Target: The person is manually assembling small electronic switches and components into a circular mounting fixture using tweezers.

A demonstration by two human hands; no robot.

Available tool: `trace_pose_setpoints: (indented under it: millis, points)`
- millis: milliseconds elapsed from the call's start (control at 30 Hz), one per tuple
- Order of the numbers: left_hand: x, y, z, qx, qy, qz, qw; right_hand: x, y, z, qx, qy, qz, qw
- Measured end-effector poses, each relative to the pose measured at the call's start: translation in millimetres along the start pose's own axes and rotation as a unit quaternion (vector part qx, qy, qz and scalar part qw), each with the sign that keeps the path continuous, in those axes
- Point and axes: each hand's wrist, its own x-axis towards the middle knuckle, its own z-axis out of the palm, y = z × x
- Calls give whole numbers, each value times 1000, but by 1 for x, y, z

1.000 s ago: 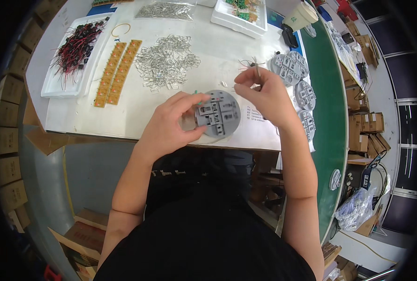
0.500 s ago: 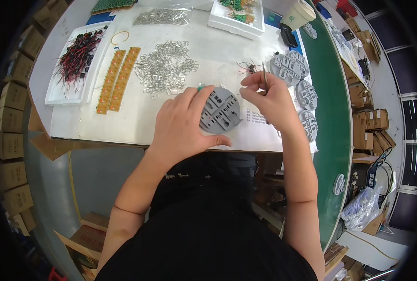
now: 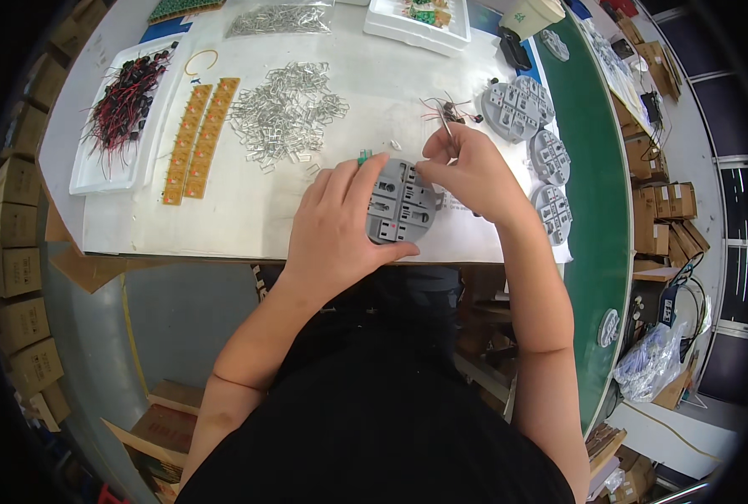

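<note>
Pale-topped, your desk (image 3: 366,92) spreads ahead of you, with a green surface (image 3: 588,277) running down its right side. Your left hand (image 3: 332,214) curves its grip around the gray disc (image 3: 408,202), fingers over the left of its rim and thumb along the near side, probably to steady it. Your right hand (image 3: 475,172) pinches a slim metal tool (image 3: 446,128), its fingertips by the disc's far right rim. That disc is between your hands near the desk's front edge, likely for a close view; whether it rests or is slightly lifted, you cannot tell. Its slotted face points up toward you. Being round, it has no long axis, but its middle seam runs from far side to near, leaning slightly left at your end. Just beyond your right hand lie a few wired parts (image 3: 451,111); other discs (image 3: 517,113) sit to the right, apparently grouped out of the way. Farther left come loose metal clips (image 3: 281,118), then two tan strips (image 3: 211,139), their long axes pointing away from you. A white tray (image 3: 101,179) corrals red and black leads, seemingly against tangling.
</note>
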Motion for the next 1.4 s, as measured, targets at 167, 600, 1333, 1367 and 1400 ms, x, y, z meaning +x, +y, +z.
trace_pose_setpoints:
  millis: [167,600,1333,1367,1400]
  points:
    - [-1,0,1,4,-4,-5,1000,3,0,2,-25,-3,-2,1000]
    - [-5,0,4,1,-4,-12,1000,-1,-11,8,-77,-25,46,996]
    - [5,0,-3,-42,-54,-29,997,-41,68,32,-240,231,-345,878]
    - [7,-1,-4,-53,-50,-28,997,-40,72,33,-239,245,-352,871]
    - [10,-4,-5,-48,-55,-25,997,-39,73,35,-233,250,-350,872]
